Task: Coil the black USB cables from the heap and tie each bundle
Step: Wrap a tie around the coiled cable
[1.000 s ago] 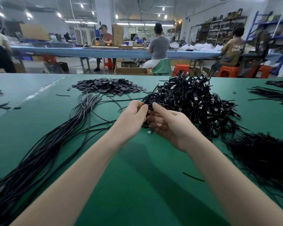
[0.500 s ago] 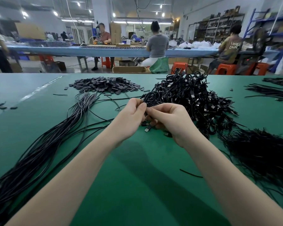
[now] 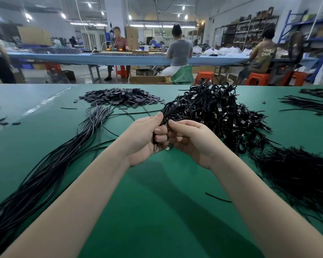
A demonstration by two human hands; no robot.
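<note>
My left hand (image 3: 146, 139) grips a coiled black USB cable (image 3: 168, 110) above the green table; the loops stick up past my fingers and a silver USB plug (image 3: 169, 148) hangs below. My right hand (image 3: 191, 141) meets it from the right, with thumb and fingers pinching at the middle of the coil; whether a tie is between them is hidden. A long sheaf of straight black cables (image 3: 50, 168) runs from the near left toward the middle. Behind my hands lies a heap of coiled, tied cables (image 3: 222, 116).
A pile of dark flat tags (image 3: 119, 97) lies at the back centre. Thin black twist ties (image 3: 302, 174) are heaped at the right, more (image 3: 306, 104) at the far right. One loose tie (image 3: 217, 197) lies near my right forearm. People sit at a blue bench (image 3: 82, 57) beyond the table.
Both hands have stayed together in front of the heap. The coil now stands more upright in my left hand, and my right hand's fingers have shifted around its middle.
</note>
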